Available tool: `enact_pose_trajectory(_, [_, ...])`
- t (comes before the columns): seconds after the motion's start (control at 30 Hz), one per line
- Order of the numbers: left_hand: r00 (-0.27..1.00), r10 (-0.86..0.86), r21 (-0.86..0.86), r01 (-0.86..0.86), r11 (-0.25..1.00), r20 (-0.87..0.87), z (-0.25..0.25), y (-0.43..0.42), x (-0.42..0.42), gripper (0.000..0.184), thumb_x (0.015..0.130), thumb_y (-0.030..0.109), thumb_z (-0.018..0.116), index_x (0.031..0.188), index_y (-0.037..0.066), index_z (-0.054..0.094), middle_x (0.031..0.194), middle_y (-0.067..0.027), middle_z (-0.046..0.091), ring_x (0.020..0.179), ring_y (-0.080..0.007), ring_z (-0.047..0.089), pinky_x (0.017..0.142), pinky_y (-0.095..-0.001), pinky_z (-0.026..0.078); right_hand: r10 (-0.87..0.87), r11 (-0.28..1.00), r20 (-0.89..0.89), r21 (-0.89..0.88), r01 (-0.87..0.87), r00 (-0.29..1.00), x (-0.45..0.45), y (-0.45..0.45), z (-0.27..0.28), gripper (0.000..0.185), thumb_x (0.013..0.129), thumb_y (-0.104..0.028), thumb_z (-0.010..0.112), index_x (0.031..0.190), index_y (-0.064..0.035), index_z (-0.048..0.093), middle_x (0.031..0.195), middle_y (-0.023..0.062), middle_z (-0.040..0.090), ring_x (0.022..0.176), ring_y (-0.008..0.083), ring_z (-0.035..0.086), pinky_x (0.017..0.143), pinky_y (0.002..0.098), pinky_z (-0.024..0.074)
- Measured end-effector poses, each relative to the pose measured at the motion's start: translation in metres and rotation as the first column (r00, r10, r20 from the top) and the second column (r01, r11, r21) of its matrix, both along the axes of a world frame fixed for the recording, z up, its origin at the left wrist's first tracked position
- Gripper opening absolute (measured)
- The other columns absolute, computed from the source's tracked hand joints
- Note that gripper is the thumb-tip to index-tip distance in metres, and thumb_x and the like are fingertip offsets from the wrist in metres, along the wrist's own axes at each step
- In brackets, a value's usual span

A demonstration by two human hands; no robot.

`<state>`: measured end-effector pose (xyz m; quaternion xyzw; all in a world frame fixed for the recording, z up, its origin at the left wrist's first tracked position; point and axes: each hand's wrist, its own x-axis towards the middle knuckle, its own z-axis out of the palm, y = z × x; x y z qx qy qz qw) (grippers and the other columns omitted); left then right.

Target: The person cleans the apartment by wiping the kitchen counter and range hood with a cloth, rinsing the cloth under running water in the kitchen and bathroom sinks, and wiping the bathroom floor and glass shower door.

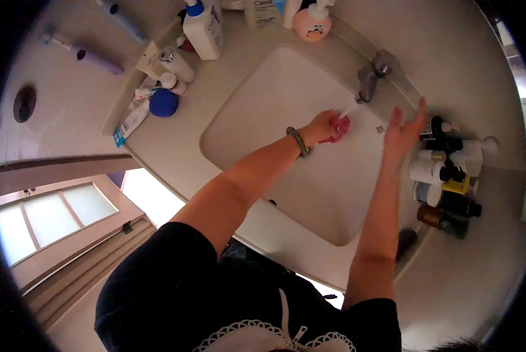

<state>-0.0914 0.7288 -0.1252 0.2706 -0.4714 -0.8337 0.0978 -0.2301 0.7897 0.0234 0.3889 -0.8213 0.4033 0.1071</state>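
Observation:
My left hand [322,128], with a green bangle [298,142] at its wrist, is closed around a small crumpled pink cloth [340,127]. Its exact kind is hard to make out. The hand is over the white sink basin [257,94], just below the metal faucet [366,84]. A pale stream of water runs from the spout onto the cloth. My right hand [402,134] is raised at the basin's right rim, fingers spread and nothing in them, slightly blurred. It is nearest to the faucet and the bottles on the right.
Several bottles and jars [445,176] crowd the right counter. A white pump bottle [204,32] and a pink round dispenser [312,24] stand at the back. Tubes and a blue round container [163,103] sit on the left. Electric toothbrushes [90,57] hang on the wall.

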Motion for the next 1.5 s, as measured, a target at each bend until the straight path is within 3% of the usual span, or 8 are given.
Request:
enact_pose_trajectory(0.27, [0.992,0.124,0.186,-0.123,0.975,0.007,0.008,0.006,0.01,0.051,0.061,-0.01,0.064,0.11,0.0,0.053,0.087,-0.0096,0.061,0.074,-0.019,0.06,0.058,-0.0324,0.051,0.295,0.92,-0.525,0.382,-0.089,0.798,-0.03,-0.025,0.035,0.046,0.082,-0.013,0.059,0.126,-0.006,0.048,0.122,0.0145,0.056,0.111,0.0336,0.053,0.099,0.0462,0.0347])
enact_pose_trajectory(0.53, [0.963,0.268,0.074,-0.269,0.96,0.011,0.035,0.009,0.033,0.052,0.063,-0.006,0.065,0.113,0.0,0.052,0.093,-0.0109,0.062,0.077,-0.0179,0.061,0.062,-0.0327,0.053,0.207,0.978,-0.204,0.041,-0.203,0.957,0.019,0.03,-0.029,0.04,0.089,-0.023,0.055,0.125,-0.0059,0.048,0.128,0.0129,0.052,0.105,0.0286,0.056,0.095,0.0422,0.0385])
enact_pose_trajectory(0.57, [0.973,0.23,0.158,-0.231,0.96,0.023,0.045,0.01,0.04,0.053,0.064,-0.003,0.066,0.115,0.0,0.052,0.096,-0.0109,0.062,0.079,-0.0178,0.061,0.063,-0.0322,0.053,0.055,0.991,0.395,-0.132,-0.002,0.917,0.034,0.043,-0.051,0.041,0.091,-0.03,0.053,0.125,-0.0069,0.048,0.127,0.0116,0.051,0.104,0.0275,0.055,0.095,0.042,0.0389])
enact_pose_trajectory(0.67, [0.985,0.134,0.102,-0.123,0.987,-0.11,0.041,0.018,0.048,0.053,0.067,-0.002,0.064,0.118,0.002,0.051,0.099,-0.0139,0.063,0.087,-0.0238,0.063,0.072,-0.0351,0.053,-0.186,0.952,0.944,0.242,0.187,-0.273,0.086,0.061,-0.065,0.054,0.095,-0.047,0.04,0.129,-0.0062,0.046,0.124,0.015,0.052,0.102,0.0304,0.056,0.09,0.0407,0.0437])
enact_pose_trajectory(0.8, [0.99,-0.129,-0.516,0.14,0.845,0.057,0.047,0.043,0.07,0.07,0.069,0.007,0.07,0.132,0.007,0.038,0.122,-0.0149,0.054,0.11,-0.0278,0.055,0.094,-0.04,0.046,0.486,0.867,0.722,-0.468,0.17,-0.492,0.103,0.078,-0.105,0.045,0.092,-0.051,0.046,0.113,-0.0116,0.055,0.11,0.0061,0.058,0.102,0.0216,0.055,0.09,0.0348,0.0449])
enact_pose_trajectory(0.97, [0.976,-0.204,-0.956,0.014,-0.293,0.077,0.093,0.039,0.13,0.068,0.074,0.009,0.064,0.134,0.012,0.033,0.138,-0.0129,0.038,0.123,-0.0328,0.043,0.089,-0.0506,0.046,0.425,0.875,0.765,-0.484,0.002,-0.483,0.111,0.075,-0.107,0.03,0.094,-0.04,0.044,0.108,-0.0159,0.056,0.108,0.0,0.059,0.103,0.0158,0.055,0.09,0.0346,0.0451])
enact_pose_trajectory(1.33, [0.923,0.005,-0.807,0.335,0.486,0.386,0.092,0.061,0.166,0.015,0.061,0.013,0.068,0.074,0.005,0.067,0.08,-0.0139,0.066,0.079,-0.0321,0.064,0.066,-0.0435,0.052,0.069,0.984,0.923,-0.002,-0.176,0.379,0.229,0.075,-0.03,0.013,0.086,-0.02,0.052,0.09,-0.0089,0.058,0.089,0.002,0.058,0.081,0.0129,0.055,0.066,0.029,0.0446])
enact_pose_trajectory(1.5, [0.882,-0.28,-0.762,0.47,0.447,0.38,0.107,0.062,0.198,0.03,0.071,0.013,0.065,0.098,0.001,0.062,0.09,-0.0238,0.065,0.079,-0.0362,0.064,0.068,-0.0467,0.051,0.243,0.889,0.281,0.319,-0.329,0.929,0.227,0.101,-0.059,0.031,0.091,-0.025,0.043,0.08,0.0006,0.056,0.077,0.005,0.057,0.072,0.0189,0.054,0.061,0.0314,0.0442])
